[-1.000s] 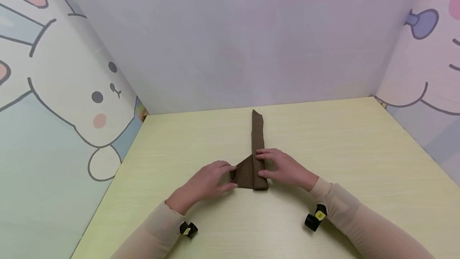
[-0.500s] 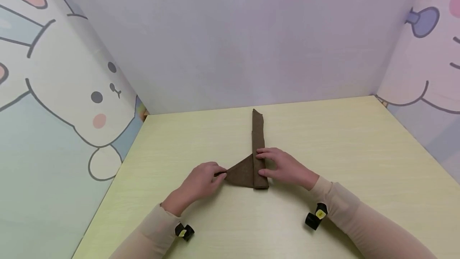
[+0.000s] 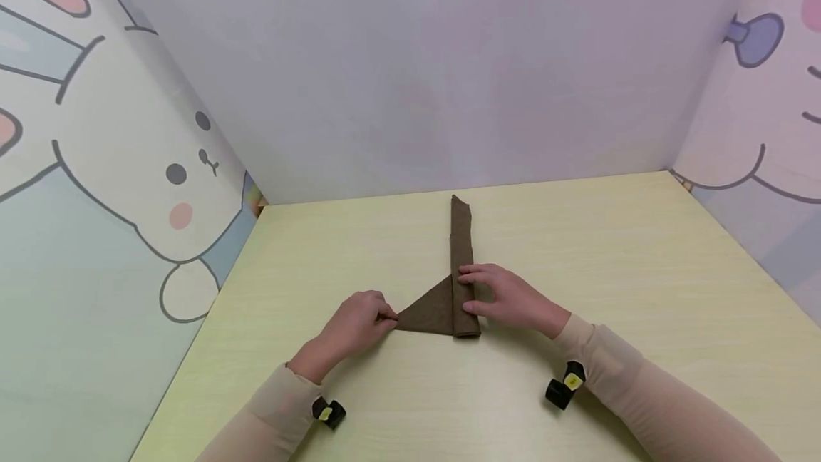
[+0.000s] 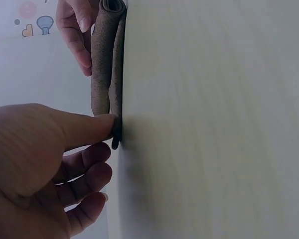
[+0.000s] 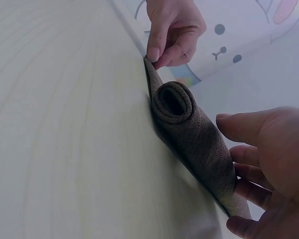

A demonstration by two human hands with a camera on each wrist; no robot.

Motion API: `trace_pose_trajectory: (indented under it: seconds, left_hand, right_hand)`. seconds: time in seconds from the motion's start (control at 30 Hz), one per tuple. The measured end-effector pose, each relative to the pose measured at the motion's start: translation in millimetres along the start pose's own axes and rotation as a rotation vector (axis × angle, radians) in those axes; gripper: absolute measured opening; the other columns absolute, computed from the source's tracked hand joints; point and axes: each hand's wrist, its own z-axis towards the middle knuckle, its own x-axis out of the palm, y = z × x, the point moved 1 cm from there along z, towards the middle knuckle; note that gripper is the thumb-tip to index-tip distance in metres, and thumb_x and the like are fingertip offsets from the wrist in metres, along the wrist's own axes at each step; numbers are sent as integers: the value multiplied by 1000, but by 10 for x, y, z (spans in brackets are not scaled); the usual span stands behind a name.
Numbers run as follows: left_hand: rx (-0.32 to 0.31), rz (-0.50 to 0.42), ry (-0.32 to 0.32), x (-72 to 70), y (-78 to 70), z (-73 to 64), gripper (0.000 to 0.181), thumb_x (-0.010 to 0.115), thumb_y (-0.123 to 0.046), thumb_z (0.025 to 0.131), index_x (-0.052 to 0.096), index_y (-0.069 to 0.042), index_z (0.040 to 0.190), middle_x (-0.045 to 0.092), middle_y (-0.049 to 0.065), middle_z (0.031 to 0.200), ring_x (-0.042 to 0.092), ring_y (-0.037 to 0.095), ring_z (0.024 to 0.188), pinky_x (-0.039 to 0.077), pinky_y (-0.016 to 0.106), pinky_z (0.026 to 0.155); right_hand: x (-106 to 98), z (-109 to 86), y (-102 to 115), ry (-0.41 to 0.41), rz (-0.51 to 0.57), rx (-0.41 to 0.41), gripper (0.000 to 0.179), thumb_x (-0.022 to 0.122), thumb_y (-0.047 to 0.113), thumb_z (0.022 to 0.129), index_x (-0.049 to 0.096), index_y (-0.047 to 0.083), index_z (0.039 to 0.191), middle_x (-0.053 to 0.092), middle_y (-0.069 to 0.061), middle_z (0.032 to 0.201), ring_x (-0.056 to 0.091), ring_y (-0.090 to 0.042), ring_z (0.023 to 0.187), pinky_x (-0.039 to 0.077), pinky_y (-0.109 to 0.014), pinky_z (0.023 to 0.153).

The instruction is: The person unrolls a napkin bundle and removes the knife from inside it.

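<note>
A brown cloth (image 3: pixel 463 291) lies on the table, partly rolled into a long narrow strip that points away from me. From its left side a flat triangular flap (image 3: pixel 431 311) sticks out. My left hand (image 3: pixel 357 323) pinches the tip of that flap between thumb and fingers. On the right, my right hand (image 3: pixel 509 298) touches the rolled part with loosely bent fingertips. The right wrist view shows the near end of the roll (image 5: pixel 173 102) as a hollow spiral, with the right thumb (image 5: pixel 239 127) beside it. In the left wrist view, the flap's folded tip (image 4: pixel 115 142) pokes out below the left thumb.
The pale wooden table (image 3: pixel 609 255) runs back to a plain light wall (image 3: pixel 449 70). Side walls with cartoon animals (image 3: pixel 141 148) stand left and right. A small black wrist camera (image 3: pixel 329 412) sits on the left sleeve, another black camera (image 3: pixel 563 387) on the right.
The left hand has moved left and now pinches the flap's tip, drawing the flap out from a crumpled fold into a flat triangle. The right hand has stayed on the roll.
</note>
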Motion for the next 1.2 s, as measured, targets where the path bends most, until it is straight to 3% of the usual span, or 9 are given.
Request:
trace_pose_trajectory:
  seconds: [0.37, 0.7, 0.93, 1.2]
  left_hand:
    - [61, 76, 41, -17, -23, 33, 6, 68, -21, 83, 74, -18, 84, 63, -9, 80, 57, 8, 74, 47, 27, 67]
    - [116, 56, 98, -80, -261, 244, 19, 62, -31, 88, 69, -16, 98, 59, -8, 84, 53, 5, 74, 46, 25, 66]
    - [159, 72, 192, -24, -366, 337, 24, 63, -30, 88, 68, -15, 105, 58, -5, 89, 52, 6, 76, 44, 24, 68]
    - [137, 123, 215, 38, -398, 353, 37, 65, -32, 86, 65, -9, 115, 56, -4, 91, 48, 6, 73, 42, 21, 66]
  right_hand:
    - [14, 5, -14, -10, -7, -10, 50, 62, 42, 85, 56, 13, 125, 42, 0, 137, 35, -22, 127, 35, -43, 97]
    - [24, 129, 90, -58, -93, -8, 54, 63, 43, 84, 57, 6, 123, 45, -7, 134, 38, -24, 124, 34, -42, 97]
    - [120, 260, 140, 6, -199, 17, 70, 59, 52, 83, 47, 3, 132, 34, -13, 142, 26, -30, 131, 29, -43, 101]
    - [156, 279, 145, 4, -241, 10, 75, 61, 53, 81, 46, 0, 132, 29, -18, 144, 17, -36, 134, 23, -48, 104]
